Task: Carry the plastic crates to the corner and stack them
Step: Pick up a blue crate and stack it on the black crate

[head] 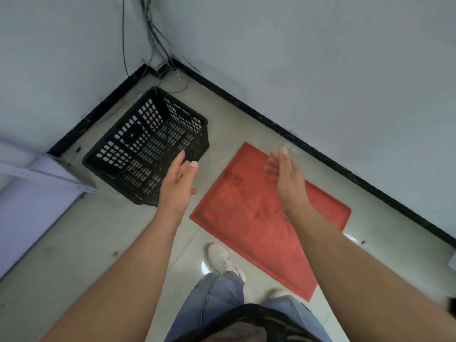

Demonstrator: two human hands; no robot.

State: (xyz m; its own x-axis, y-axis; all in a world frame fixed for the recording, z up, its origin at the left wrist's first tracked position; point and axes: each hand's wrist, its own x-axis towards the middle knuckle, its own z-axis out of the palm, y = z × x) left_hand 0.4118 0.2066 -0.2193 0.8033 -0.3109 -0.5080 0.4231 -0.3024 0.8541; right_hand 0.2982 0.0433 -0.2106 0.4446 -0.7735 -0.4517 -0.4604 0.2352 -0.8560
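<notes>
Crate (148, 146) sits cornerward, beyond empty hands: left hand (176, 183), right hand (286, 178)

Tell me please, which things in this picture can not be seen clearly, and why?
Head view only:
- Black crate: its near right corner is covered by the left hand.
- Red mat: the dark writing on it is too blurred to read; the right hand and forearm cover part of it.
- Cables in the corner: too thin and tangled to follow.
- Grey shelf at left: cut off by the picture edge.
- Other crates: none in view.
</notes>
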